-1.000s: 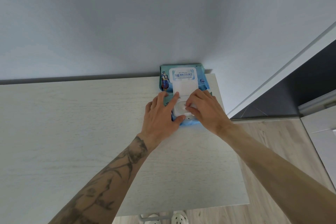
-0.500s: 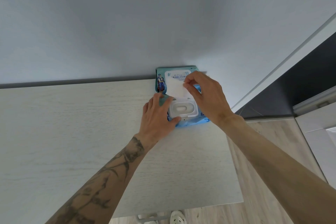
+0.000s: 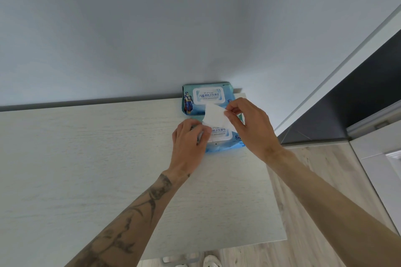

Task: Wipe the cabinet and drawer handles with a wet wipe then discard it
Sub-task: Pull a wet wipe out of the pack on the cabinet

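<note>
Fingers of your right hand are pinched together on the upper corner of a white wet wipe, which hangs raised above the wipe pack, its lower edge reaching down to the pack's top. Your left hand lies palm down on the pack's left end, fingers curled and pressing it to the tabletop; whether they also catch the wipe's lower corner cannot be told. Whether the sheet is fully free of the dispenser opening also cannot be told, as the hands cover that part. Step in hand, by judgement: extracting the wipe; no handle wiped yet, so the task is near its start. Next move calls for a steady pull up and away while you keep the pack pinned, so only one sheet comes and the pack does not lift; then reclose the flap. What looks like a second, similar blue pack lies just behind the first, against the wall. Surface is pale wood-grain, matte, otherwise bare. Wall is plain light grey. Wood-look floor at right, with a dark panel and white cabinet fronts beyond; no handles are clearly visible.
</note>
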Motion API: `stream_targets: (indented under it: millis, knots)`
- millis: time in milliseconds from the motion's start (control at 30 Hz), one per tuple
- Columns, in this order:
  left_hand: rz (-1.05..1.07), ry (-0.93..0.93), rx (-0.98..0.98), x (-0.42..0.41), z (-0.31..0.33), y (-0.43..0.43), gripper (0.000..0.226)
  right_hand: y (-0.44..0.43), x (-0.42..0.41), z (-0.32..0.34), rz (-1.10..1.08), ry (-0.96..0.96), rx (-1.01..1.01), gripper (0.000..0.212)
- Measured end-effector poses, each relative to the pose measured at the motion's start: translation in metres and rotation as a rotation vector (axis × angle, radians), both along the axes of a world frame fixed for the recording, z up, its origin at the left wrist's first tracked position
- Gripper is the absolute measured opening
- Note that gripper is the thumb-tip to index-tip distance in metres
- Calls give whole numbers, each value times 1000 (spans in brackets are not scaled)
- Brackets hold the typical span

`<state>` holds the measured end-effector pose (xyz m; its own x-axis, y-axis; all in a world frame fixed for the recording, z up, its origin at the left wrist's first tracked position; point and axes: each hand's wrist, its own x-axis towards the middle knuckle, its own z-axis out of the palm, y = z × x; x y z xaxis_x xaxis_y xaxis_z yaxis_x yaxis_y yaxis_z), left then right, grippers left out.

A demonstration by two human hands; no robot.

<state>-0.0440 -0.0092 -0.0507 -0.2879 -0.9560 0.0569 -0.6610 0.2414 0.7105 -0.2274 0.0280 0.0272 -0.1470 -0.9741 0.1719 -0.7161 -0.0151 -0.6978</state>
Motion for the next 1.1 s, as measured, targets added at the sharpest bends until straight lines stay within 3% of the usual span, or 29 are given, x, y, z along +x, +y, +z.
stream_targets:
  millis: [367,500,667,1100]
  knots:
    - [206,-54,28,-31,-5,11,31,19,-2,-17,-77,-18,79,16]
    - [132,-96,3,-27,-4,14,34,27,0,-16,-74,-25,88,16]
    - [13,-194,-41,9,3,41,43,43,14,-13,-80,-33,88,14]
    - [-13,-353,-222,139,30,135,46,134,102,9,-106,-130,9,11]
